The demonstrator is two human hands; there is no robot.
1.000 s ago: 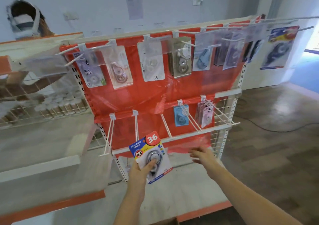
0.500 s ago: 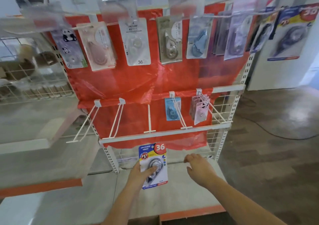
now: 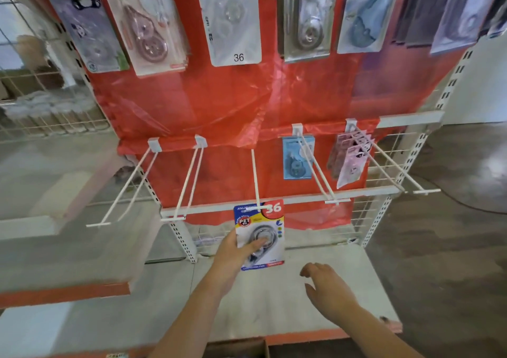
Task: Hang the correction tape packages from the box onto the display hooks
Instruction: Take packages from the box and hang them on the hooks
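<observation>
Left hand point(image 3: 233, 256) grips the correction tape package point(image 3: 259, 235) at the hook point(image 3: 255, 178) tip, right hand point(image 3: 326, 289) loose; misaligned hang hole likely snags.

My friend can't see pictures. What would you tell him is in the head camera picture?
A person's left hand holds a correction tape package up to the tip of a white display hook on a red-backed rack. The right hand hovers open over the pale shelf. Other packages already hang above and on hooks to the right.
</observation>
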